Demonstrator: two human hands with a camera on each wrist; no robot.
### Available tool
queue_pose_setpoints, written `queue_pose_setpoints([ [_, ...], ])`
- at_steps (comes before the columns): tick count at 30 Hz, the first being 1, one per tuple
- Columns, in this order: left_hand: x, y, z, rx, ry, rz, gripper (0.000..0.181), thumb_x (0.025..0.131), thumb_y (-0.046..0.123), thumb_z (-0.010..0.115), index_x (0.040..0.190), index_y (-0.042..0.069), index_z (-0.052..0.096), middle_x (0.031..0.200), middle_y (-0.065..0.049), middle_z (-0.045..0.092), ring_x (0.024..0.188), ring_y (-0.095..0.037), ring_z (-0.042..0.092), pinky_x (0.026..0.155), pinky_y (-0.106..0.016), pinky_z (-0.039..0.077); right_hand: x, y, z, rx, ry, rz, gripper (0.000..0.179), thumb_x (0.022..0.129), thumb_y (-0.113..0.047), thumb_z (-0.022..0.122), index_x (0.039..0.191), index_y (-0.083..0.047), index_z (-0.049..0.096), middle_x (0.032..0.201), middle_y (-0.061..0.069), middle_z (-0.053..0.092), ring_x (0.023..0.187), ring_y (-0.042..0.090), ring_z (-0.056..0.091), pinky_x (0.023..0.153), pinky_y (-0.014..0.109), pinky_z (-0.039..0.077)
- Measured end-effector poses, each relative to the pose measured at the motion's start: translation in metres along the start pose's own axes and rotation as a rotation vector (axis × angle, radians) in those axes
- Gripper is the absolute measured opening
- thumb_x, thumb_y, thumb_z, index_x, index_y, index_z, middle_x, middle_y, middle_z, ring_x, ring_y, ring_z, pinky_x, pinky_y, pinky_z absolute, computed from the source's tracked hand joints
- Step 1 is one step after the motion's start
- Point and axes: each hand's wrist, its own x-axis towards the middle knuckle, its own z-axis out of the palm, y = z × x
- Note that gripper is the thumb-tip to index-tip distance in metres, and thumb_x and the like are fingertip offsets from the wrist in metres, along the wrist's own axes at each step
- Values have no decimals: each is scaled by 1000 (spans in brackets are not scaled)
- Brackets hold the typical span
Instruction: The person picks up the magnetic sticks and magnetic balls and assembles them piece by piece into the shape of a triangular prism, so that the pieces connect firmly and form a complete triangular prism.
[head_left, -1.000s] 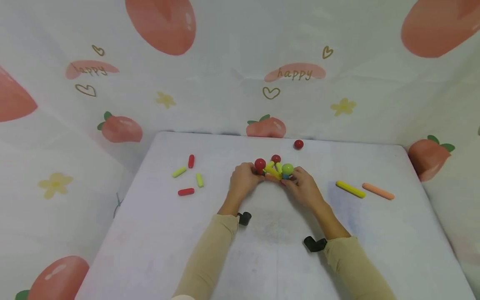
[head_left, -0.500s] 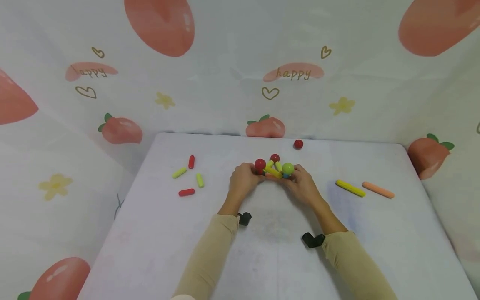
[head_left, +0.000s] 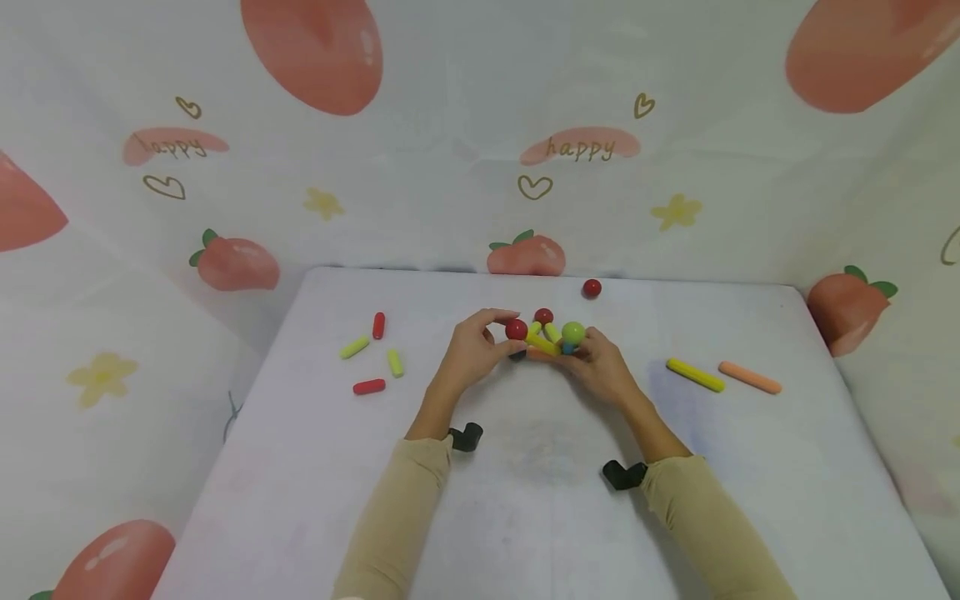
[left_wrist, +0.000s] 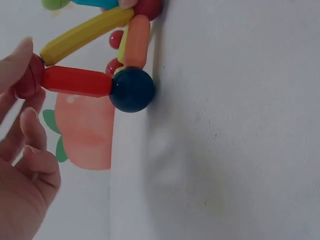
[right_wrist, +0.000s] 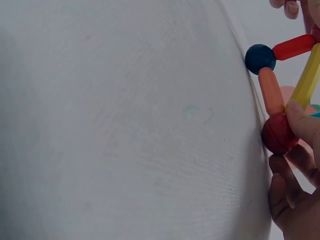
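A frame of magnetic rods and balls stands at mid-table in the head view. My left hand (head_left: 471,354) pinches its upper left red ball (left_wrist: 31,79) between thumb and fingers. From that ball a red rod (left_wrist: 77,81) runs to a dark blue ball (left_wrist: 132,90), and a yellow rod (left_wrist: 87,35) slants to the lower right red ball (right_wrist: 278,134). My right hand (head_left: 600,367) grips this ball, thumb on top. An orange rod (right_wrist: 271,90) joins it to the blue ball. A green ball (head_left: 573,333) sits above a blue rod, close by my right fingers.
On the left lie red rods (head_left: 369,387) and light-green rods (head_left: 355,347). A yellow rod (head_left: 695,375) and an orange rod (head_left: 750,377) lie on the right. One loose red ball (head_left: 592,288) is near the table's back edge. Behind hangs a fruit-print cloth (head_left: 420,167).
My left hand has shifted from low at the frame's left corner up to the upper red ball, its fingers now spread around it. The right hand keeps its hold; the view has drifted slightly.
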Motion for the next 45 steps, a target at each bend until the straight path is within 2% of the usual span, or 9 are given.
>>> queue_pose_setpoints([
  [3,1,1,-2,5,-1,31,47,85,36,84,129,29,69,120,10,69,76,-16,51,62,-22,43,0,1,0,28,-11,13,19,91,-21,77,105,-7,75,106,9,58,115,28,59,98,45,50],
  [6,1,3,-2,27,-2,35,45,85,35,83,127,29,70,120,10,70,77,-16,52,63,-23,44,-1,1,0,62,-13,26,20,92,-20,76,108,-8,73,108,9,58,113,26,58,97,43,50],
  [13,3,7,-4,47,-25,42,47,87,34,82,130,26,68,122,7,69,74,-18,51,63,-25,44,-1,2,-2,64,12,33,21,93,-18,75,111,-9,68,111,10,64,111,28,64,101,50,53],
  [19,0,2,-18,48,-70,46,58,84,34,85,137,25,63,129,4,67,73,-19,53,61,-26,46,-1,3,-4,92,-15,58,24,93,-21,76,113,-12,67,118,9,70,113,29,65,102,50,53],
  [22,-4,-7,-36,73,-70,-7,58,84,34,85,137,27,63,130,5,66,77,-20,55,64,-29,48,-1,3,-5,97,-28,58,25,93,-21,76,115,-12,67,119,10,70,113,29,65,102,49,53],
  [26,-12,-28,-68,165,-24,-123,56,87,35,82,138,28,61,133,5,64,91,-21,57,77,-34,51,-1,3,-6,58,-33,50,27,92,-22,77,116,-13,69,119,9,70,106,27,64,97,45,54],
  [33,-29,-77,-117,310,65,-281,54,89,29,78,138,13,60,131,-11,66,119,-34,58,104,-50,48,-2,3,-7,26,-38,30,30,90,-22,79,118,-13,71,114,9,68,102,25,64,92,40,52],
  [38,-39,-93,-127,387,60,-411,48,90,35,75,127,7,63,117,-15,69,111,-34,58,94,-47,50,-2,3,-7,28,-36,25,29,91,-19,78,118,-12,73,113,10,67,103,25,64,92,40,51],
  [45,-42,-90,-126,450,9,-510,50,88,52,72,108,6,66,108,-14,72,93,-29,64,71,-36,49,-4,0,-10,32,-57,74,33,92,-25,77,122,-13,69,119,10,69,107,26,63,95,41,52],
])
